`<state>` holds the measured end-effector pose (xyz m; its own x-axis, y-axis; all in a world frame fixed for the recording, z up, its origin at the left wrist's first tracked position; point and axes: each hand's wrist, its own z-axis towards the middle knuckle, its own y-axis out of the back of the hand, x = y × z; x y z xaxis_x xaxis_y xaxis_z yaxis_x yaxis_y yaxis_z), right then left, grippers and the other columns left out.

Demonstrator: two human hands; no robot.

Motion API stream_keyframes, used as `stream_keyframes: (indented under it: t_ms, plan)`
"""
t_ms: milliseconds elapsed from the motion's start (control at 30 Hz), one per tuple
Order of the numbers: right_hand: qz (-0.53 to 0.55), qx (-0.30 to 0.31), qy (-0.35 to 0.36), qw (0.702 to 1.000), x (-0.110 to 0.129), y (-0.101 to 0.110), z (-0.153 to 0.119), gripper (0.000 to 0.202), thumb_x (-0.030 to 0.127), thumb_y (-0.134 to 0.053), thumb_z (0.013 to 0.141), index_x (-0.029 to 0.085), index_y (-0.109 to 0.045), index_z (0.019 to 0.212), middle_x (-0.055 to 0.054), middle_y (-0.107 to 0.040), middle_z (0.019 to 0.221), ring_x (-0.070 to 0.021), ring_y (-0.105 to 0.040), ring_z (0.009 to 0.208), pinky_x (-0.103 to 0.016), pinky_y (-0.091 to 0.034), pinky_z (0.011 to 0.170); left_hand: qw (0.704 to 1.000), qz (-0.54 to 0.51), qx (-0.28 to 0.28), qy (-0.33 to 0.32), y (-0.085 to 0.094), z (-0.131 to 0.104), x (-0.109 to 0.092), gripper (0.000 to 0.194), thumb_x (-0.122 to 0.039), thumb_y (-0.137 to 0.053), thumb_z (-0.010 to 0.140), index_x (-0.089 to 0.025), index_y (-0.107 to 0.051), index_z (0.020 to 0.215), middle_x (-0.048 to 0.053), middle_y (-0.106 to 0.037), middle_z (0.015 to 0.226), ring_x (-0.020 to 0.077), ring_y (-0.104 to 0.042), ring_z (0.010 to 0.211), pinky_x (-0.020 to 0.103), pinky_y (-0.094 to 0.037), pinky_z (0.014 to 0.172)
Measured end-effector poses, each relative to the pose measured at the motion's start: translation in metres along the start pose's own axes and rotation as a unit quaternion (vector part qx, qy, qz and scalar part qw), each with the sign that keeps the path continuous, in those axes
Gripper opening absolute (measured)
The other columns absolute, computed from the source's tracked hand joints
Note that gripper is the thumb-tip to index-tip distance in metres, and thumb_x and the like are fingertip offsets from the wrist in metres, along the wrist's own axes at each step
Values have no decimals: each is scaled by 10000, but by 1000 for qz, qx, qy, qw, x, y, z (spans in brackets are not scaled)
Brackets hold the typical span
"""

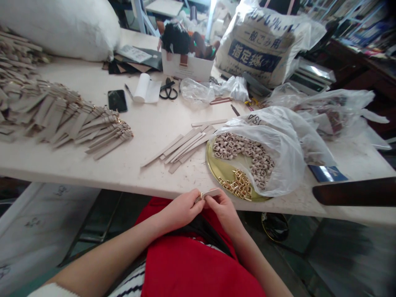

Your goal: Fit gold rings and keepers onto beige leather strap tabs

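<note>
Just in front of the table edge, my left hand [187,206] and my right hand [222,208] meet, both closed. Between them is a beige strap [213,192] with a small gold buckle [201,195] at its end. My left fingers pinch the buckle end; my right fingers grip the strap. A round gold tray [215,167] beyond my right hand carries small beige loops [261,161] and gold buckles [239,185]. Several loose beige strips [185,144] lie left of the tray. A big pile of straps with gold buckles [62,111] covers the table's left side.
Farther back are a phone [117,100], a paper roll [142,88], black scissors [168,90] and a white box [188,66]. A clear plastic bag [278,144] drapes over the tray. Large stuffed bags [256,45] stand behind. A dark bar [355,192] crosses the right table edge.
</note>
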<state>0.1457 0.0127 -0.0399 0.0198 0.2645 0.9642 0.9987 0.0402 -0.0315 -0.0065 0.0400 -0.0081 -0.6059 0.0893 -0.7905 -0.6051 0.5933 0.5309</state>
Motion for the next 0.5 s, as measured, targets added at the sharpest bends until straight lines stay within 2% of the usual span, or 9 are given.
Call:
stream_keyframes:
  t_ms: [67, 133, 233, 300, 367, 400, 467, 500]
  plan:
    - [32, 8, -18, 999, 3, -2, 0, 121, 266, -578, 737, 184, -490, 725, 47, -506, 649, -105, -471, 602, -228, -399, 600, 1000, -16, 24, -6, 5, 1, 2, 249, -367, -374, 826, -173, -465, 698, -11, -532, 650, 122, -470, 600, 214, -300, 536]
    - [17, -12, 6, 1000, 8, -6, -2, 117, 266, -573, 739, 188, -486, 735, 47, -496, 646, -106, -466, 597, -231, -398, 598, 998, -49, 39, -2, 9, 4, 4, 296, -410, -382, 821, -170, -464, 670, -21, -518, 600, 115, -463, 566, 207, -302, 519]
    - [-96, -35, 90, 991, 18, -8, -5, 68, 256, -534, 774, 189, -524, 775, 24, -528, 692, -122, -491, 646, -241, -402, 631, 993, -113, 27, 25, 11, 13, 6, 302, -455, -416, 798, -168, -468, 720, -36, -515, 572, 101, -449, 493, 201, -312, 486]
    - [-186, 6, 129, 974, 27, 0, -4, 81, 235, -496, 803, 188, -561, 817, 4, -566, 750, -132, -518, 702, -244, -406, 663, 990, -142, 5, 22, 10, 18, 5, 282, -422, -447, 786, -167, -478, 901, -41, -542, 625, 100, -468, 494, 200, -335, 496]
    - [-257, 40, 139, 956, 37, 20, 3, 119, 237, -481, 815, 190, -578, 865, -6, -595, 789, -137, -539, 730, -242, -412, 673, 991, -134, 0, -8, 10, 22, 2, 295, -382, -444, 792, -183, -472, 1008, -45, -544, 645, 107, -487, 534, 200, -346, 524]
    - [-294, 34, 136, 945, 41, 35, 9, 136, 249, -479, 816, 190, -580, 886, -9, -605, 793, -138, -545, 727, -239, -415, 665, 993, -119, 7, -22, 11, 23, 1, 274, -377, -432, 799, -189, -495, 988, -45, -535, 629, 111, -489, 551, 201, -341, 534]
    - [-367, -49, 118, 921, 48, 72, 26, 197, 287, -445, 834, 182, -570, 942, -20, -623, 810, -143, -562, 724, -238, -424, 659, 995, -91, 18, -27, 11, 24, -1, 254, -394, -404, 812, -186, -540, 864, -44, -507, 579, 117, -478, 555, 205, -323, 533]
    - [-428, -109, 103, 891, 50, 92, 36, 221, 289, -412, 844, 176, -572, 948, -26, -629, 805, -147, -566, 720, -241, -423, 655, 996, -86, 15, -21, 11, 25, -1, 267, -405, -393, 816, -182, -542, 815, -44, -492, 560, 118, -471, 549, 208, -316, 532]
